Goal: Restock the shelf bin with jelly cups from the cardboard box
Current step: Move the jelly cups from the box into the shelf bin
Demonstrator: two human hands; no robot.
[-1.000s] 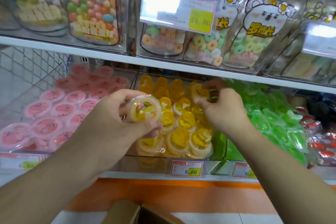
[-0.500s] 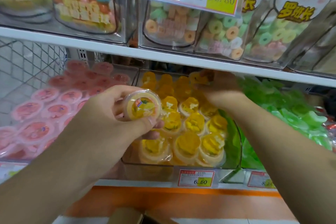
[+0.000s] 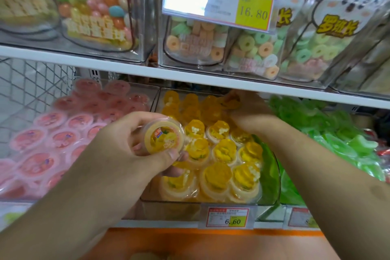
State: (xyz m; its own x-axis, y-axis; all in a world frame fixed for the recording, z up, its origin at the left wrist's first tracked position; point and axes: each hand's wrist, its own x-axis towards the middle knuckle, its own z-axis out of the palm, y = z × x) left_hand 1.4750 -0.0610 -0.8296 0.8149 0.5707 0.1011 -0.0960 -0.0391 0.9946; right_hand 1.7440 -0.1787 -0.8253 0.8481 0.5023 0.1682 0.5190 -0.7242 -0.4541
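Restocking mid-placement, yellow bin nearly full

Left hand pinches a jelly cup over the clear bin, near-left corner. Right hand reaches to the far row under the upper shelf, grip hidden, can't tell. Next probably needs a free gap; headroom's tight back there.

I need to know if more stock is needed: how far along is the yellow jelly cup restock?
Done: the yellow bin already looks nearly full. In hand: the left hand grips one jelly cup; the right hand reaches to the bin's back row. Left: placing that cup; the box is out of view.
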